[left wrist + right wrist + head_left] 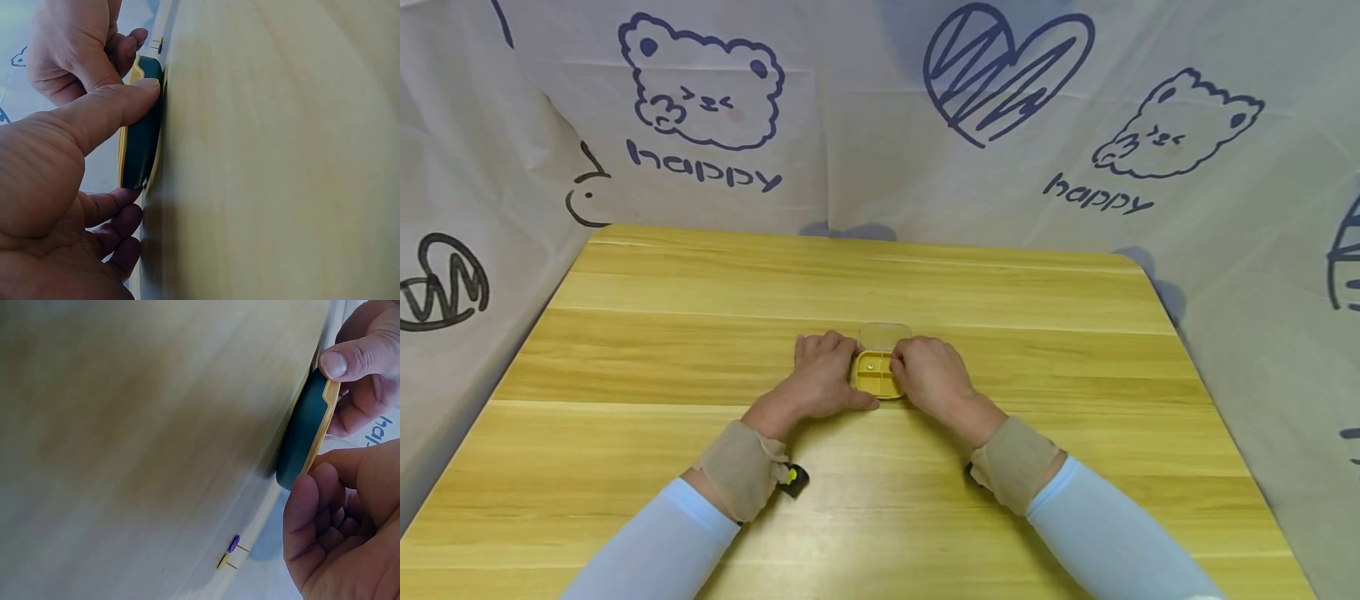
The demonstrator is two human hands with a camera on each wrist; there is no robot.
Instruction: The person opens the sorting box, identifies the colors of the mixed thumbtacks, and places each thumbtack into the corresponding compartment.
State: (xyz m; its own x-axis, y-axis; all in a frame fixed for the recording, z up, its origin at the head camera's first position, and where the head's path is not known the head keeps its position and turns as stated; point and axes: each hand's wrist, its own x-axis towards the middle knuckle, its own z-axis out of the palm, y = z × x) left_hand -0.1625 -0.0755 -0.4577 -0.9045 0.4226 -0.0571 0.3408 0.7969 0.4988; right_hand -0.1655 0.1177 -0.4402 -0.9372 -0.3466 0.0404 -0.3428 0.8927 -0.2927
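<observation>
At the frame's centre, your left hand (826,379) grips the yellow box (868,385); your right hand (931,373) curls over its right side, pinching what, I cannot tell.

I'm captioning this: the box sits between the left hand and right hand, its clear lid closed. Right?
Not quite: the clear lid is open, as the head view shows. The box does sit between the left hand and right hand.
</observation>
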